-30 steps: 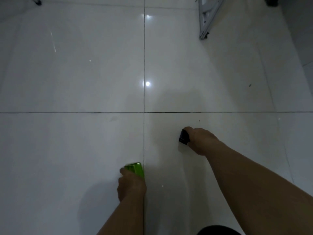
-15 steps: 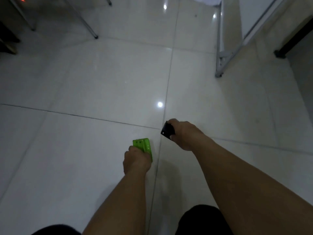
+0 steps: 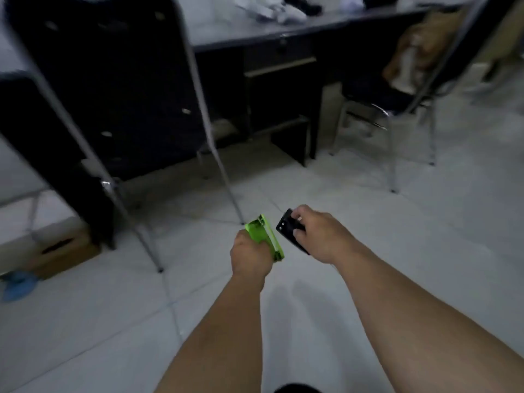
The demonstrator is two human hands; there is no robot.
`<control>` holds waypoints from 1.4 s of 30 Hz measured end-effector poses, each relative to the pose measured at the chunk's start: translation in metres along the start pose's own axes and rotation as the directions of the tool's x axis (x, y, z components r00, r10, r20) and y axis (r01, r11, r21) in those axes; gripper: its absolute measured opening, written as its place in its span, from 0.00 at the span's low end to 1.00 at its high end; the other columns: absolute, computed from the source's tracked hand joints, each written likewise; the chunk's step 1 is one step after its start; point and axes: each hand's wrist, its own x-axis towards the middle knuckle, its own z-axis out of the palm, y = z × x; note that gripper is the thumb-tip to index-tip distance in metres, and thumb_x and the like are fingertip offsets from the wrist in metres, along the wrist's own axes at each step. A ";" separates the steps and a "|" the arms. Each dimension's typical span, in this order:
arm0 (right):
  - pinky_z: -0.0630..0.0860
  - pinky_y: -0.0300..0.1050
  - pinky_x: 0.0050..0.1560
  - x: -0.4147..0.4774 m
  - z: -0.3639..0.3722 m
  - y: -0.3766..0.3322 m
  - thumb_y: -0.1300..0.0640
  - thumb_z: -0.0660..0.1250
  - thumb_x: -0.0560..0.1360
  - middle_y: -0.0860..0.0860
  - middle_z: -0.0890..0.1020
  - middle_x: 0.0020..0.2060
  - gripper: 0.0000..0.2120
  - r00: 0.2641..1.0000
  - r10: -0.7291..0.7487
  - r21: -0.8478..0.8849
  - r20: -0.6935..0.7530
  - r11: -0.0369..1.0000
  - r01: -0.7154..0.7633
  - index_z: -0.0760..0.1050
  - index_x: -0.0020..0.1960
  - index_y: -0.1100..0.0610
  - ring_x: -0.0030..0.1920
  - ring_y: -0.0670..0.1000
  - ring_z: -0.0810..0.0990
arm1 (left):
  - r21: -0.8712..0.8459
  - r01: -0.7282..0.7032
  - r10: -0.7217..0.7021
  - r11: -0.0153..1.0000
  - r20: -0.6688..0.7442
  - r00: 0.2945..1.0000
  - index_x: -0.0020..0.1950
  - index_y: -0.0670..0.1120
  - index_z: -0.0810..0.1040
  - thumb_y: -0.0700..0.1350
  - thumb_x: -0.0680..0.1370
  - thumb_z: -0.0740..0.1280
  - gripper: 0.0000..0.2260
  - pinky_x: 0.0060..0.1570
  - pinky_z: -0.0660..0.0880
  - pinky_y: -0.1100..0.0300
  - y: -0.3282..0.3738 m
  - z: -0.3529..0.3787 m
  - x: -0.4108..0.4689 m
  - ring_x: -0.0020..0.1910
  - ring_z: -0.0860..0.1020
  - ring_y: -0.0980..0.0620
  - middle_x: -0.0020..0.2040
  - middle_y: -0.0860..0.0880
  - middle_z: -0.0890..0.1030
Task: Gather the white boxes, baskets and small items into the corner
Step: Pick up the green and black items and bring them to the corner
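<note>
A pale, glossy tiled floor (image 3: 425, 222) spreads beneath both arms. Beyond the hands stands a dark desk (image 3: 255, 38) with a smooth grey top; white and black objects lie on it, too blurred to name. To the right of the grip sits a chair (image 3: 397, 95) on thin chrome legs, with a tan bundle of cloth on its seat. Left of the grip a second chair (image 3: 99, 66) shows a black perforated back in a metal tube frame. Far left, on the floor, a brown cardboard box (image 3: 65, 251) rests; its contents cannot be seen. A blue soft item (image 3: 17, 283) lies just beside it.

The left hand (image 3: 251, 258) is closed around a bright green plastic item (image 3: 265, 236), flat and rectangular, whose upper end sticks out above the knuckles. The right hand (image 3: 320, 236) pinches a small black item (image 3: 289, 229), flat with rounded corners, between thumb and fingers. The two items are held up above the floor, near each other but apart, green to the left of black.
</note>
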 end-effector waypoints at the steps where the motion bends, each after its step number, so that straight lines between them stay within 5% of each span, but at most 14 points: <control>1: 0.78 0.51 0.51 0.011 0.007 -0.031 0.51 0.62 0.77 0.52 0.79 0.57 0.15 0.998 -0.058 0.001 0.009 0.998 0.058 0.67 0.64 0.46 0.51 0.56 0.78 | -0.090 0.015 -0.017 0.996 -0.026 1.000 0.56 0.45 0.72 0.39 0.75 0.61 0.10 0.49 0.80 0.46 0.001 -0.028 0.011 0.48 0.79 0.40 0.51 0.41 0.79; 4: 0.78 0.51 0.52 0.036 0.040 -0.121 0.51 0.61 0.77 0.51 0.78 0.59 0.16 0.975 -0.211 -0.007 0.067 0.977 0.212 0.67 0.65 0.44 0.52 0.56 0.78 | -0.280 0.041 -0.073 0.959 -0.103 0.992 0.59 0.50 0.71 0.39 0.76 0.61 0.13 0.46 0.81 0.42 -0.012 -0.107 0.041 0.47 0.81 0.41 0.49 0.44 0.79; 8: 0.77 0.53 0.56 0.058 0.109 -0.234 0.51 0.62 0.77 0.50 0.79 0.60 0.17 0.915 -0.381 0.023 0.134 0.924 0.381 0.68 0.65 0.44 0.57 0.57 0.77 | -0.546 -0.027 -0.128 0.837 -0.243 0.962 0.54 0.54 0.76 0.40 0.77 0.61 0.11 0.30 0.80 0.56 -0.052 -0.219 0.070 0.37 0.81 0.46 0.45 0.44 0.81; 12: 0.78 0.52 0.54 0.058 0.188 -0.348 0.50 0.63 0.76 0.51 0.80 0.58 0.16 0.838 -0.498 0.069 0.223 0.866 0.496 0.68 0.63 0.42 0.54 0.57 0.78 | -0.666 0.052 -0.312 0.744 -0.278 0.909 0.53 0.53 0.78 0.43 0.79 0.59 0.10 0.34 0.79 0.55 -0.103 -0.338 0.099 0.45 0.82 0.42 0.50 0.44 0.82; 14: 0.77 0.52 0.54 0.058 0.222 -0.401 0.50 0.63 0.76 0.52 0.80 0.58 0.16 0.796 -0.545 0.077 0.262 0.834 0.546 0.68 0.63 0.42 0.55 0.58 0.78 | -0.755 0.069 -0.388 0.653 -0.255 0.885 0.53 0.53 0.79 0.50 0.79 0.59 0.09 0.38 0.79 0.53 -0.122 -0.393 0.112 0.45 0.82 0.43 0.51 0.43 0.83; 17: 0.76 0.50 0.54 0.060 0.261 -0.482 0.50 0.63 0.76 0.52 0.80 0.60 0.16 0.736 -0.597 0.059 0.319 0.788 0.613 0.68 0.63 0.42 0.57 0.58 0.78 | -0.854 0.088 -0.421 0.512 -0.160 0.893 0.53 0.52 0.82 0.73 0.73 0.55 0.29 0.47 0.79 0.50 -0.142 -0.472 0.132 0.47 0.83 0.45 0.47 0.45 0.85; 19: 0.76 0.49 0.54 0.062 0.279 -0.529 0.51 0.63 0.77 0.52 0.79 0.61 0.16 0.703 -0.619 0.042 0.351 0.760 0.648 0.69 0.63 0.43 0.58 0.58 0.78 | -0.811 0.101 -0.399 0.576 -0.171 0.901 0.53 0.54 0.81 0.78 0.65 0.61 0.32 0.46 0.81 0.49 -0.152 -0.513 0.139 0.49 0.83 0.45 0.48 0.47 0.85; 22: 0.76 0.50 0.52 0.072 0.302 -0.582 0.51 0.63 0.77 0.53 0.77 0.62 0.16 0.681 -0.612 -0.005 0.401 0.743 0.670 0.68 0.65 0.44 0.58 0.59 0.77 | -0.731 0.059 -0.388 0.680 -0.290 0.875 0.53 0.54 0.77 0.59 0.69 0.74 0.17 0.37 0.80 0.54 -0.167 -0.557 0.156 0.49 0.81 0.45 0.53 0.45 0.82; 25: 0.76 0.51 0.55 0.090 0.323 -0.602 0.52 0.61 0.78 0.55 0.75 0.63 0.18 0.705 -0.570 -0.095 0.421 0.745 0.660 0.67 0.67 0.44 0.59 0.60 0.76 | -0.682 0.104 -0.431 0.724 -0.328 0.841 0.50 0.53 0.77 0.47 0.75 0.69 0.06 0.36 0.79 0.54 -0.190 -0.575 0.183 0.48 0.80 0.42 0.53 0.42 0.80; 28: 0.75 0.49 0.54 0.112 0.344 -0.600 0.53 0.61 0.78 0.54 0.75 0.64 0.18 0.726 -0.548 -0.123 0.415 0.757 0.642 0.67 0.67 0.45 0.59 0.60 0.76 | -0.556 0.150 -0.435 0.818 -0.425 0.794 0.52 0.52 0.76 0.48 0.76 0.68 0.06 0.40 0.81 0.50 -0.209 -0.584 0.210 0.48 0.79 0.41 0.52 0.42 0.79; 31: 0.74 0.47 0.51 0.133 0.362 -0.596 0.53 0.60 0.79 0.54 0.75 0.63 0.18 0.730 -0.539 -0.137 0.420 0.758 0.638 0.67 0.68 0.45 0.58 0.59 0.76 | -0.199 0.284 -0.346 0.938 -0.601 0.721 0.50 0.50 0.76 0.54 0.76 0.67 0.09 0.49 0.78 0.52 -0.222 -0.587 0.233 0.49 0.79 0.40 0.52 0.42 0.80; 35: 0.75 0.48 0.52 0.160 0.381 -0.600 0.53 0.60 0.78 0.55 0.75 0.63 0.18 0.716 -0.529 -0.111 0.455 0.764 0.635 0.67 0.67 0.45 0.58 0.60 0.76 | -0.016 0.393 -0.308 0.919 -0.653 0.692 0.59 0.48 0.72 0.56 0.78 0.63 0.15 0.47 0.68 0.54 -0.223 -0.590 0.257 0.56 0.76 0.40 0.58 0.42 0.78; 42: 0.76 0.49 0.55 0.223 0.402 -0.611 0.53 0.60 0.78 0.54 0.75 0.65 0.18 0.672 -0.527 -0.104 0.520 0.742 0.662 0.68 0.68 0.44 0.59 0.59 0.76 | 0.109 0.465 -0.304 0.879 -0.622 0.721 0.60 0.46 0.74 0.55 0.78 0.63 0.16 0.51 0.71 0.52 -0.215 -0.597 0.316 0.60 0.75 0.39 0.60 0.40 0.76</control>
